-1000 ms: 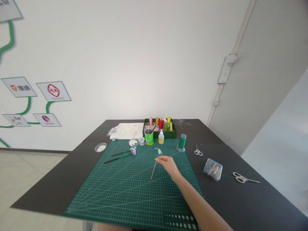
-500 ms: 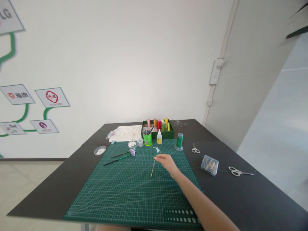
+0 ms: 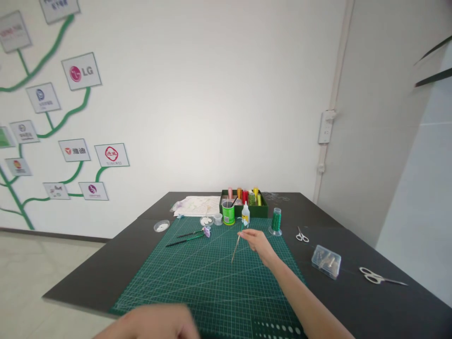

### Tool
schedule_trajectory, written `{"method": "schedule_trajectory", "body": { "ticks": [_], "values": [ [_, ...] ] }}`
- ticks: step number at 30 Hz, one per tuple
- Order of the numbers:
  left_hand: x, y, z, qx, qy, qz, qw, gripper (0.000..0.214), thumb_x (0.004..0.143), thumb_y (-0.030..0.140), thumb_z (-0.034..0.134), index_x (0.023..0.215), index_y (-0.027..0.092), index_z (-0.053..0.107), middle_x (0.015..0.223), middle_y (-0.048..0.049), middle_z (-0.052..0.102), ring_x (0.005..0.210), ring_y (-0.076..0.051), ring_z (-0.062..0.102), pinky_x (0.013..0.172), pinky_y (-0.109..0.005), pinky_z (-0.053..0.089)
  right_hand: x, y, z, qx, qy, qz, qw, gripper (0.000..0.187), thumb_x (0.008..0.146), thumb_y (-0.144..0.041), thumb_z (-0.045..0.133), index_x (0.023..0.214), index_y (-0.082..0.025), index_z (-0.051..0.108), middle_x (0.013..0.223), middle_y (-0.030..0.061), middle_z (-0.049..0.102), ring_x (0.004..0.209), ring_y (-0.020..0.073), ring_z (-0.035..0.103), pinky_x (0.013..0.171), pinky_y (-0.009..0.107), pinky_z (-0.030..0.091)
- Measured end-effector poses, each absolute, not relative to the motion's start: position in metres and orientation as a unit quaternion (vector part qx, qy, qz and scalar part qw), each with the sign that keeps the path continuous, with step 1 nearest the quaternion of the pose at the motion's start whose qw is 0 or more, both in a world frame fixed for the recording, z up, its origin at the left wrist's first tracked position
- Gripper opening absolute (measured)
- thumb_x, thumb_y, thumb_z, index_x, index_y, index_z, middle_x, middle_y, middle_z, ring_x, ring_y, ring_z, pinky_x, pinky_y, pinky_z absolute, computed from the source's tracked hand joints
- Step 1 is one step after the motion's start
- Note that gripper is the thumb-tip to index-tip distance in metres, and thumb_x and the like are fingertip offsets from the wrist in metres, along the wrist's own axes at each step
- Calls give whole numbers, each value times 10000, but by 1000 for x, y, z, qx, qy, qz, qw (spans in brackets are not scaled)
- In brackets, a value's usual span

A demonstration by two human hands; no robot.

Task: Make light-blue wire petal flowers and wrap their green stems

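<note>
Over the middle of a green cutting mat (image 3: 212, 282), the right hand (image 3: 259, 241) reaches forward with its fingers pinched closed on a thin stem (image 3: 236, 248). The stem slants from the fingertips down toward the mat, and a small pale blue flower piece (image 3: 242, 220) sits at its upper end. The left hand (image 3: 155, 325) is at the bottom edge of the view, blurred; whether it is open or closed cannot be told, and nothing shows in it.

Just left of the held stem, two dark stems (image 3: 185, 238) lie flat on the mat, with a small purple flower (image 3: 206, 231) at their right end. Behind the right hand stand a small white glue bottle (image 3: 246, 214) and a green cup (image 3: 228, 213) holding a dark stick. A spool of green thread (image 3: 276, 221) stands at the mat's right edge. At the far side, a dark green box (image 3: 243, 203) holds coloured thread spools, beside a sheet of paper (image 3: 194, 205). On the dark surface (image 3: 353, 292) to the right lie small scissors (image 3: 301, 234), a clear plastic case (image 3: 326, 261), and larger scissors (image 3: 381, 277), well apart from each other.
</note>
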State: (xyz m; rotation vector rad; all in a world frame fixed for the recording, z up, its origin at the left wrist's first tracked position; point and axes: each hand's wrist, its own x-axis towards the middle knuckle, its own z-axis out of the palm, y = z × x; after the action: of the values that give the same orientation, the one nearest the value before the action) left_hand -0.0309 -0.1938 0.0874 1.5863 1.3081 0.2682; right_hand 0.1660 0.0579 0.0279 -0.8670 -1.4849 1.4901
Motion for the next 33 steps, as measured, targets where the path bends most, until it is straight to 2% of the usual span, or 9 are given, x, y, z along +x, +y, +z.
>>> {"method": "schedule_trajectory", "body": {
  "ticks": [3, 7, 10, 13, 16, 18, 21, 27, 33],
  "values": [
    [-31, -112, 112, 714, 560, 207, 364, 258, 946, 388, 548, 877, 211, 722, 818, -24, 737, 813, -202, 691, 800, -312, 521, 161, 63, 52, -310, -586, 605, 440, 504, 594, -555, 820, 803, -103, 743, 457, -102, 297, 458, 58, 194, 453, 250, 113],
    [-8, -22, 148, 705, 590, 371, 131, 338, 961, 380, 430, 1108, 197, 674, 1189, -109, 719, 1129, -268, 647, 993, -366, 449, 149, 71, 103, -260, -579, 604, 482, 506, 580, -556, 835, 799, -113, 730, 464, -105, 295, 454, 53, 186, 448, 247, 112],
    [11, 4, 167, 688, 556, 429, 181, 427, 1000, 407, 289, 1059, 183, 648, 945, -93, 743, 910, -235, 701, 869, -338, 502, 143, 70, 142, -230, -574, 590, 519, 502, 568, -559, 835, 798, -128, 716, 469, -106, 304, 451, 48, 168, 441, 244, 114],
    [25, -3, 182, 676, 516, 486, 199, 403, 1008, 414, 282, 881, 195, 595, 672, -8, 623, 636, -177, 614, 676, -287, 485, 144, 57, 169, -210, -570, 570, 553, 465, 608, -515, 825, 842, -123, 732, 485, -90, 364, 460, 48, 176, 438, 241, 128],
    [33, -25, 190, 671, 518, 518, 115, 323, 1013, 386, 356, 850, 205, 569, 703, 14, 579, 668, -161, 562, 647, -274, 418, 150, 39, 183, -209, -579, 530, 583, 403, 656, -476, 804, 824, -114, 751, 498, -62, 424, 465, 55, 219, 437, 237, 160],
    [35, -38, 193, 656, 528, 529, 107, 279, 1023, 388, 361, 997, 216, 580, 687, 32, 572, 652, -162, 555, 629, -277, 398, 154, 28, 188, -210, -609, 489, 587, 353, 708, -462, 767, 801, -121, 760, 523, -33, 479, 490, 80, 330, 464, 237, 264],
    [34, -50, 196, 644, 538, 535, 94, 275, 1031, 397, 374, 979, 216, 575, 706, 31, 619, 664, -158, 578, 657, -279, 404, 159, 16, 191, -213, -670, 400, 587, 307, 802, -421, 683, 844, -134, 783, 598, 6, 563, 597, 133, 482, 585, 266, 394],
    [21, -63, 202, 656, 573, 490, 38, 264, 1022, 350, 411, 883, 217, 591, 775, 24, 684, 657, -144, 575, 623, -262, 369, 176, -4, 195, -284, -762, 249, 526, 289, 878, -382, 616, 886, -166, 808, 496, -45, 375, 494, 96, 301, 491, 250, 255],
    [9, -74, 200, 696, 601, 390, 54, 233, 966, 265, 470, 825, 218, 649, 785, 21, 711, 609, -124, 571, 578, -253, 341, 203, -18, 197, -238, -775, 328, 485, 221, 861, -383, 682, 839, -204, 811, 495, -34, 402, 486, 98, 295, 473, 255, 265]
  ]
}}
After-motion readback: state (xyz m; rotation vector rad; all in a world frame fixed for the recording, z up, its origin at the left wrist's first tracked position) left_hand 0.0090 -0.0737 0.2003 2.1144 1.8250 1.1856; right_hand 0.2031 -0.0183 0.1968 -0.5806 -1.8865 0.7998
